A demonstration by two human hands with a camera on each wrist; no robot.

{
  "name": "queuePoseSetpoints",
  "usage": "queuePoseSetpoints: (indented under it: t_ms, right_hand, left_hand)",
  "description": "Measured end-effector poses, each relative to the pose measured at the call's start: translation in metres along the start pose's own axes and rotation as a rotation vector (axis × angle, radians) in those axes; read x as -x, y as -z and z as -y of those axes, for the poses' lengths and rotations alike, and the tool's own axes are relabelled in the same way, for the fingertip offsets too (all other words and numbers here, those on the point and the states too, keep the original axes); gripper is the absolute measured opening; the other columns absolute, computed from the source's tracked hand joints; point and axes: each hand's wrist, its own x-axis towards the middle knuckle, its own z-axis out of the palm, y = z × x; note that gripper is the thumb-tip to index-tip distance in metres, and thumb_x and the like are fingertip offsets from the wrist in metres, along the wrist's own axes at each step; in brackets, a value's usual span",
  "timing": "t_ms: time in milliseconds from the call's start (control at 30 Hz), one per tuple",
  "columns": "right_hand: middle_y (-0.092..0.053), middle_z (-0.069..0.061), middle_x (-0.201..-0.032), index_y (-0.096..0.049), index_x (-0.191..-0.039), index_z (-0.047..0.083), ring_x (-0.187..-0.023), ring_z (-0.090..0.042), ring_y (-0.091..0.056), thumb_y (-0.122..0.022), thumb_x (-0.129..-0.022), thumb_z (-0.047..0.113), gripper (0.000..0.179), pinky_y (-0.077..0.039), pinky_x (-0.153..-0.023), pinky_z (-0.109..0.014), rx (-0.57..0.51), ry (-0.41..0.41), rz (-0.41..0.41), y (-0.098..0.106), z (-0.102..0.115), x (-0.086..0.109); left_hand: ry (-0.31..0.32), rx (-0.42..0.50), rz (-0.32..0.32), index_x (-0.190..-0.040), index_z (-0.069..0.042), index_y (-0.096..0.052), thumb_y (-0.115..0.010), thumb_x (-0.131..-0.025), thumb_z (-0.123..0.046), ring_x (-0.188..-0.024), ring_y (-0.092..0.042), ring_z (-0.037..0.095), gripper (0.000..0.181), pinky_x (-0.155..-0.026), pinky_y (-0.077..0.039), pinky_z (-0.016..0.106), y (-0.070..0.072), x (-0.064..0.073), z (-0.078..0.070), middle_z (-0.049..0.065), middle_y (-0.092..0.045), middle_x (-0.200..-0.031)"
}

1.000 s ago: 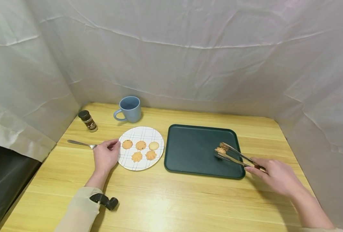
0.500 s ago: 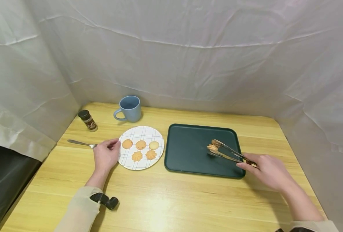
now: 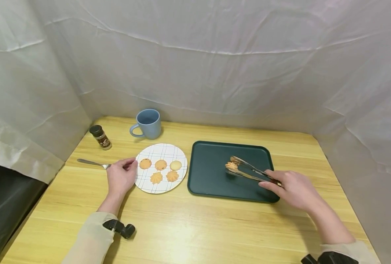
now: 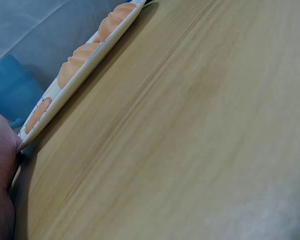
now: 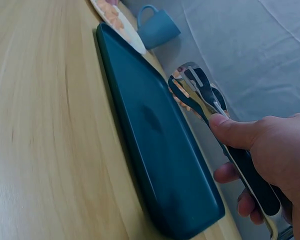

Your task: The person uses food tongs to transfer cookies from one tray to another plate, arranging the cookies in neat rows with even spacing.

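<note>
My right hand (image 3: 292, 189) grips metal tongs (image 5: 245, 170) with dark handles, thumb on one arm and fingers round the other. A ridged, star-shaped cookie (image 3: 231, 165) is pinched between the tong tips, held over the middle of a dark green tray (image 3: 208, 179). In the right wrist view the slotted tips cover part of that cookie. My left hand (image 3: 121, 176) pinches the left rim of a white checked plate (image 3: 162, 149). Three round cookies (image 3: 160, 165) lie in a row on it, with two ridged cookies (image 3: 172, 176) in front.
A blue mug (image 3: 150, 126) stands behind the plate. At the left are a black-capped spice jar (image 3: 100, 138) and a fork or spoon (image 3: 91, 162), its far end hidden by my left hand. Grey cloth (image 3: 215, 80) rises along the table's back and sides.
My right hand has carried the tongs and cookie leftward over the tray, from its right part to its middle. The left hand and plate have stayed still.
</note>
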Motion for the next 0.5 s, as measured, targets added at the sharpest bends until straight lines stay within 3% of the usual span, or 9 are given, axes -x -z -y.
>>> queuePoseSetpoints:
  t_ms: [100,200,267,433,500]
  right_hand:
    - [-0.061,0.015,-0.075,-0.074,-0.135,0.010,-0.065,-0.008,-0.050,-0.072,-0.098,0.052,0.056,-0.041,-0.060,-0.032,0.002,0.014,0.004,-0.001,0.004,-0.005]
    - [-0.075,0.004,-0.095,-0.074,-0.134,0.009,-0.071,-0.009,-0.056,-0.072,-0.098,0.052,0.056,-0.046,-0.065,-0.035,-0.002,0.032,-0.007,-0.001,0.009,-0.010]
    - [-0.077,-0.001,-0.102,-0.074,-0.135,0.009,-0.069,-0.009,-0.055,-0.071,-0.099,0.054,0.058,-0.045,-0.063,-0.035,-0.012,0.034,-0.006,0.000,0.013,-0.013]
    - [-0.062,0.011,-0.075,-0.072,-0.137,0.009,-0.056,-0.008,-0.042,-0.070,-0.099,0.054,0.059,-0.035,-0.054,-0.031,-0.037,0.049,0.015,-0.002,0.021,-0.022]
    - [-0.057,0.014,-0.072,-0.072,-0.137,0.009,-0.057,-0.007,-0.041,-0.070,-0.099,0.054,0.059,-0.034,-0.054,-0.030,-0.039,0.061,0.013,-0.004,0.024,-0.025]
  left_hand:
    - [0.017,-0.005,0.011,-0.115,-0.002,-0.081,-0.072,-0.100,-0.018,-0.085,-0.073,0.025,0.024,-0.069,-0.050,0.017,0.000,0.000,-0.001,0.013,-0.078,-0.095]
    - [0.027,-0.009,0.018,-0.116,-0.003,-0.081,-0.072,-0.100,-0.020,-0.086,-0.073,0.024,0.025,-0.070,-0.051,0.020,0.000,0.000,-0.002,0.012,-0.078,-0.096]
    - [0.027,-0.008,0.017,-0.116,-0.003,-0.081,-0.072,-0.100,-0.020,-0.086,-0.073,0.024,0.025,-0.070,-0.051,0.020,0.000,0.000,-0.001,0.012,-0.078,-0.096]
    - [0.023,-0.009,0.013,-0.115,-0.003,-0.081,-0.072,-0.100,-0.020,-0.085,-0.073,0.023,0.024,-0.070,-0.051,0.019,0.000,-0.001,0.000,0.012,-0.079,-0.096]
    - [0.023,-0.009,0.012,-0.115,-0.003,-0.081,-0.072,-0.100,-0.020,-0.085,-0.073,0.023,0.024,-0.069,-0.051,0.019,0.000,-0.001,0.000,0.012,-0.079,-0.096]
